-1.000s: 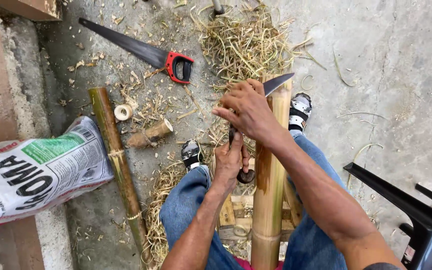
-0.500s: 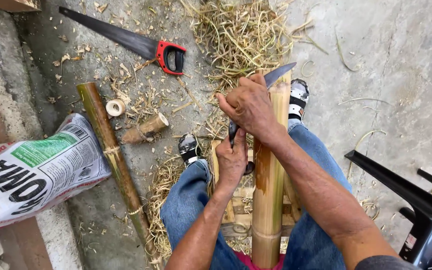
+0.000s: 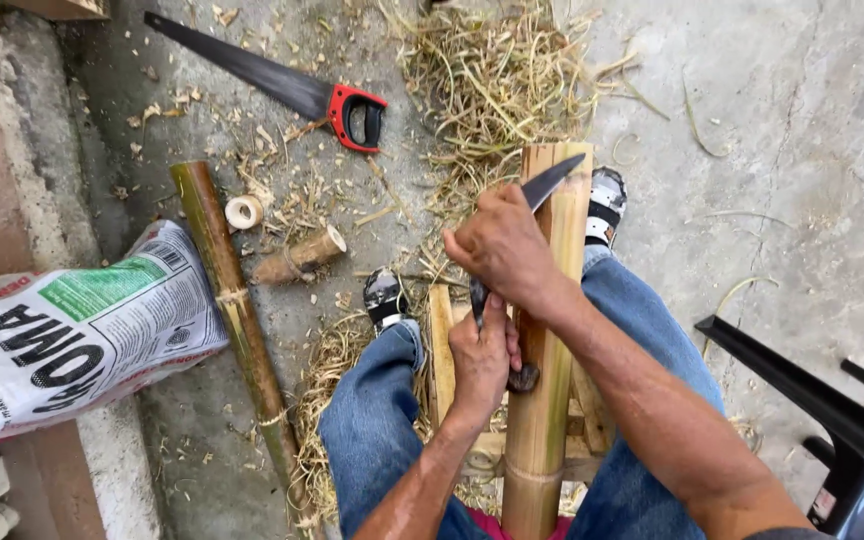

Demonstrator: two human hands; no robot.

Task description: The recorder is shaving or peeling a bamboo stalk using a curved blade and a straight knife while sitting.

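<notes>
Two hands on dark knife [image 3: 542, 190] | right hand [image 3: 497, 245] fingers clamp blade | left hand [image 3: 482, 355] fingers grip handle | smooth bamboo pole [image 3: 544, 400]

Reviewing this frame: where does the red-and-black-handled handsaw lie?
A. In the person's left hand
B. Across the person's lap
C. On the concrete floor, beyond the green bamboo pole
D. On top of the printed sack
C. The handsaw lies flat on the concrete floor past the top end of the green bamboo pole, away from both hands, among scattered shavings.
</notes>
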